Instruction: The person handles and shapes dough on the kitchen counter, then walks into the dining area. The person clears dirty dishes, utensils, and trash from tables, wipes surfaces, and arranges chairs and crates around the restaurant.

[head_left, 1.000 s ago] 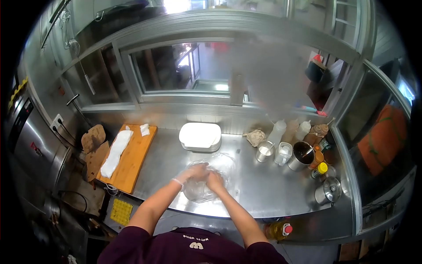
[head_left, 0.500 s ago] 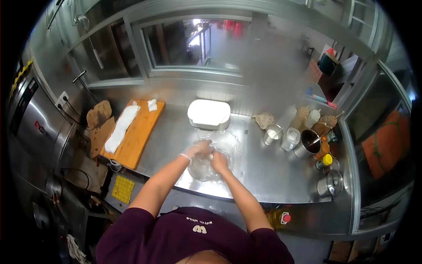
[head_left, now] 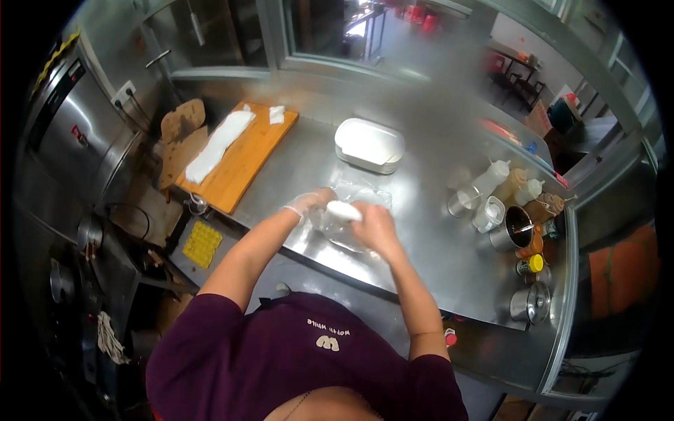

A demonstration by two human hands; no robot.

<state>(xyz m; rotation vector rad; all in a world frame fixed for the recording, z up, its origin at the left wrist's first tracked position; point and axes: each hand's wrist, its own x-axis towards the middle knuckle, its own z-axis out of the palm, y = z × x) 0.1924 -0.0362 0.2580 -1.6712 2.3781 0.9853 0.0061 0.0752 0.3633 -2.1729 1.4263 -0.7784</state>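
Metal kitchen counter seen from above, running below a window frame, with tables and chairs visible in a room beyond the glass. At its near edge stands a person in a dark purple shirt, both arms stretched forward over the counter. The right hand is curled, its fingers closed on one end of a rounded white piece, which sits between the two hands, above a crumpled sheet of clear plastic spread on the metal. The left hand, in a loose see-through glove, is just beside the white piece and over the plastic; its fingers are partly hidden, so whether it grips anything cannot be told. Just beyond the hands is a stack of white trays. Toward the left end, a wooden board carries a long white strip and a small white piece. Along the right side stand squeeze bottles, an open pot with dark contents, a jar with a yellow lid and a lidded pot. On the floor at left lies a yellow egg tray
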